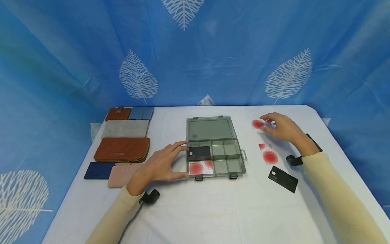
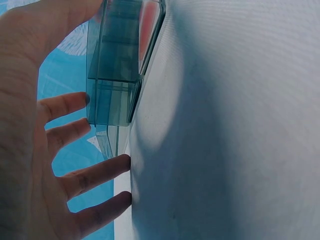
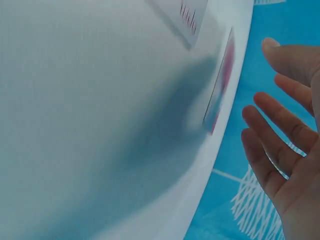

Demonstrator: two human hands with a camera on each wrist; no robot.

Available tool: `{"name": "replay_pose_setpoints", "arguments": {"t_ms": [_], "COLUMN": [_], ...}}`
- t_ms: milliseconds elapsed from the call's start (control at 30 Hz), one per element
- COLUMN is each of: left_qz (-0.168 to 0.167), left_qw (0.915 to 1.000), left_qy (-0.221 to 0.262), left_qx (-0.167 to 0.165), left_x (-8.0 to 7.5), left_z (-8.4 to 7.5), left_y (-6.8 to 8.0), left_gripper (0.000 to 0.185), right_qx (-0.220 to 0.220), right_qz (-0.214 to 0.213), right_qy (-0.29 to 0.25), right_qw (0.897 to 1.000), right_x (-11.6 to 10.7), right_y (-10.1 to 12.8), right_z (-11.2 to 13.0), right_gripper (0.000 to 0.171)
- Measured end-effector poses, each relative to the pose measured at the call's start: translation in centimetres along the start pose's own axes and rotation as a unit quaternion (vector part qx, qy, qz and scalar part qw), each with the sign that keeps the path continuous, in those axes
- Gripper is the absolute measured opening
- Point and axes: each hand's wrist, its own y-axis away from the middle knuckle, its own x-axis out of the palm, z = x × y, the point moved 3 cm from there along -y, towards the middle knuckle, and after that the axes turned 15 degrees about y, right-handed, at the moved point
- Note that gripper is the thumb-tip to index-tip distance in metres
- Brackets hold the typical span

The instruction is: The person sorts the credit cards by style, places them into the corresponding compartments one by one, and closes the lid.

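Note:
A translucent grey-green compartment box (image 1: pixel 225 166) lies with its lid raised back, a black card (image 1: pixel 199 153) and a white card with red circles (image 1: pixel 200 167) in its left compartments. My left hand (image 1: pixel 163 164) rests thumb and fingertips against the box's left side, fingers spread, as the left wrist view also shows. Over a red-and-white card (image 1: pixel 257 124) at the back right, my right hand (image 1: pixel 280 127) hovers with loosely bent fingers. In the right wrist view that card (image 3: pixel 222 80) lies on the cloth, apart from the fingers.
Nearer on the right lie another red-circle card (image 1: pixel 270 156) and a black VIP card (image 1: pixel 283 179); a dark card (image 1: pixel 314 142) is partly behind the right wrist. Several wallets, including a brown zip wallet (image 1: pixel 122 149) and a pink one (image 1: pixel 122 174), lie at the left.

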Motion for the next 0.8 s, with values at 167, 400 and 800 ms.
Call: {"name": "replay_pose_setpoints", "arguments": {"t_ms": [167,400,800], "left_qz": [-0.002,-0.003,-0.005], "left_qw": [1.0000,1.0000,1.0000], "left_qy": [0.001,0.000,-0.002], "left_qx": [-0.001,0.003,0.002], "left_x": [0.1,0.3,0.4], "left_z": [-0.1,0.1,0.1], "left_y": [0.0,0.0,0.0], "left_gripper": [0.088,0.088,0.089], "right_qx": [0.000,-0.014,-0.020], "right_qz": [0.026,0.028,0.042], "right_qy": [-0.007,-0.009,-0.007], "right_qw": [1.000,0.999,0.999], "right_x": [0.5,1.2,1.6], "right_y": [-0.8,-0.9,-0.5], "right_z": [-1.5,-2.8,-3.9], "right_gripper": [0.052,0.054,0.058]}}
